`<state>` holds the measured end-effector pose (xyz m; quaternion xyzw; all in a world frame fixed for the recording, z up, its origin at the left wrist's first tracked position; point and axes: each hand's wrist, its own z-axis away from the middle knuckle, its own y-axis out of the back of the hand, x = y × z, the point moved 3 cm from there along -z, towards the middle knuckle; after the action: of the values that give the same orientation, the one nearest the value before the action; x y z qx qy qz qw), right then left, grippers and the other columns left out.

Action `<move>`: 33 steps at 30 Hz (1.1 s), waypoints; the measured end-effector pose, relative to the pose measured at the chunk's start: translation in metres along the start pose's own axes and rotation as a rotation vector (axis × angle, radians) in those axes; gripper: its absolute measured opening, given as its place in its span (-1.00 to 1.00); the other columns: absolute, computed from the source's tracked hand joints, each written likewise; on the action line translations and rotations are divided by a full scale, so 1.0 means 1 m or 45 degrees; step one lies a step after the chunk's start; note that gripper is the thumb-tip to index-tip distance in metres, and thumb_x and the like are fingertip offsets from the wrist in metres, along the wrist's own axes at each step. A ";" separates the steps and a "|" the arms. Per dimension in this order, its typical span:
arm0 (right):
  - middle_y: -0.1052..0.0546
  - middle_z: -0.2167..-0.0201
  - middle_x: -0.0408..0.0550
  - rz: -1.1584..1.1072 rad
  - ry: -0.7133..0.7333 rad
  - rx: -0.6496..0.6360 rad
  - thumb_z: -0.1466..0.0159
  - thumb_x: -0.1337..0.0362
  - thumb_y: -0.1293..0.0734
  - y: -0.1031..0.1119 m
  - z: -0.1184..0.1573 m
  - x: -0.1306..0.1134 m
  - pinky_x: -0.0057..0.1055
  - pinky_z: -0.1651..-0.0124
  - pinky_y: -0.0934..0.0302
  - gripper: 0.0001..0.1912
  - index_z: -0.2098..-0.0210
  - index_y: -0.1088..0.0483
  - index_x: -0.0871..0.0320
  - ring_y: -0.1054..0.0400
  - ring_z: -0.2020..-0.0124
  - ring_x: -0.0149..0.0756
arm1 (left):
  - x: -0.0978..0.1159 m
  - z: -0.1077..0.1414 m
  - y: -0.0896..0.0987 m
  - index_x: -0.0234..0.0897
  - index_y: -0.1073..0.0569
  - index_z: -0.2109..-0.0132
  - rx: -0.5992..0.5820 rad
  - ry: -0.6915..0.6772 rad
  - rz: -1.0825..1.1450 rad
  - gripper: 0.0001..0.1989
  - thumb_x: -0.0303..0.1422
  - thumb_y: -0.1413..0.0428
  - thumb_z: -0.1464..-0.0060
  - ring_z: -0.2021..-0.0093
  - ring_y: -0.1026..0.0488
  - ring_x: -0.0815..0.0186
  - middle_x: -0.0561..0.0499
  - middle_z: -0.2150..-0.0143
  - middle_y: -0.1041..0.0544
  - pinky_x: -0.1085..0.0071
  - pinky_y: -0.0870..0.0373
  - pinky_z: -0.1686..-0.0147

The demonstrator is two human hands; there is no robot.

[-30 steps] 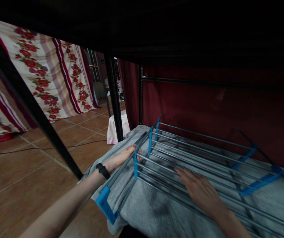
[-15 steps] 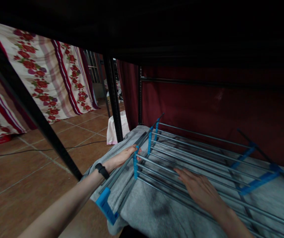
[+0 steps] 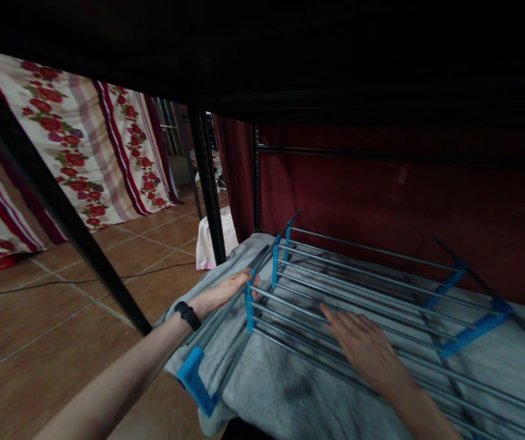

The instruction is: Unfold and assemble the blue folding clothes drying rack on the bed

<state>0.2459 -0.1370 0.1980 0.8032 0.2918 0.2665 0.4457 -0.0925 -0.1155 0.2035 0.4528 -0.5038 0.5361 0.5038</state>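
A drying rack [image 3: 354, 275] of grey metal rods with blue plastic brackets lies across a grey blanket [image 3: 285, 397]. My left hand [image 3: 239, 284], below a black wristband [image 3: 187, 315], is closed round the rack's side frame beside a blue bracket [image 3: 250, 308]; part of its fingers is hidden behind the tube. Over the middle rods rests my right hand [image 3: 365, 342], palm down with its fingers stretched out. Whether its palm presses on the rods cannot be seen. A blue corner piece [image 3: 197, 380] of the frame juts out toward the front left.
Black metal posts [image 3: 209, 189] and a dark surface overhead [image 3: 290, 55] frame this low space. Behind the rack hangs a dark red cloth [image 3: 381, 201]. To the left are a tiled floor [image 3: 161, 244] with a black cable [image 3: 74, 281], and a flowered curtain [image 3: 79, 140].
Very little differs. The view has shifted slightly, and the rack's right end appears a little farther left. My left hand keeps its grip; my right hand stays over the rods.
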 end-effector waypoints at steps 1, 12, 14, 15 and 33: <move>-0.61 0.10 0.01 0.060 -0.017 0.045 -0.51 0.25 -0.15 0.001 0.002 -0.002 -0.21 -0.03 -0.29 -0.59 -0.30 -0.29 0.12 -0.50 0.13 -0.20 | 0.000 0.000 0.000 -0.21 -0.56 0.18 0.008 0.002 0.007 -0.74 -0.12 -0.22 -0.13 0.37 -0.54 0.26 -0.01 0.25 -0.62 0.33 -0.53 0.33; -0.51 0.36 -0.08 0.123 -0.104 0.210 -0.49 0.29 -0.18 -0.001 0.016 0.003 -0.27 0.18 -0.18 -0.79 0.25 -0.39 0.11 -0.43 0.32 -0.24 | 0.010 0.001 -0.005 -0.22 -0.57 0.13 -0.014 0.073 -0.068 -0.71 -0.14 -0.18 -0.09 0.38 -0.54 0.24 0.01 0.33 -0.61 0.36 -0.50 0.35; -0.52 0.35 -0.08 0.089 -0.100 0.212 -0.50 0.28 -0.17 -0.002 0.015 0.005 -0.29 0.20 -0.18 -0.78 0.25 -0.38 0.10 -0.43 0.32 -0.26 | 0.011 0.001 -0.005 -0.22 -0.57 0.16 -0.024 0.066 -0.088 -0.72 -0.13 -0.18 -0.10 0.37 -0.53 0.24 0.01 0.33 -0.60 0.36 -0.50 0.33; -0.53 0.34 -0.08 0.076 -0.100 0.208 -0.50 0.28 -0.16 -0.002 0.014 0.005 -0.30 0.20 -0.18 -0.78 0.24 -0.39 0.10 -0.44 0.31 -0.26 | 0.011 0.001 -0.005 -0.22 -0.57 0.17 -0.029 0.065 -0.099 -0.73 -0.13 -0.18 -0.10 0.37 -0.53 0.24 0.01 0.33 -0.60 0.36 -0.50 0.33; -0.58 -0.07 0.05 0.025 0.045 0.339 -0.46 0.39 -0.13 -0.011 0.032 -0.020 -0.19 -0.18 -0.22 -0.61 -0.19 -0.41 0.12 -0.44 -0.06 -0.18 | 0.007 0.002 -0.003 -0.21 -0.53 0.10 -0.052 0.031 -0.072 -0.67 -0.07 -0.17 -0.15 0.29 -0.53 0.16 -0.04 0.27 -0.59 0.27 -0.48 0.24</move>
<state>0.2515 -0.1646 0.1707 0.8533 0.3246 0.2437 0.3273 -0.0896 -0.1170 0.2105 0.4497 -0.4956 0.5168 0.5340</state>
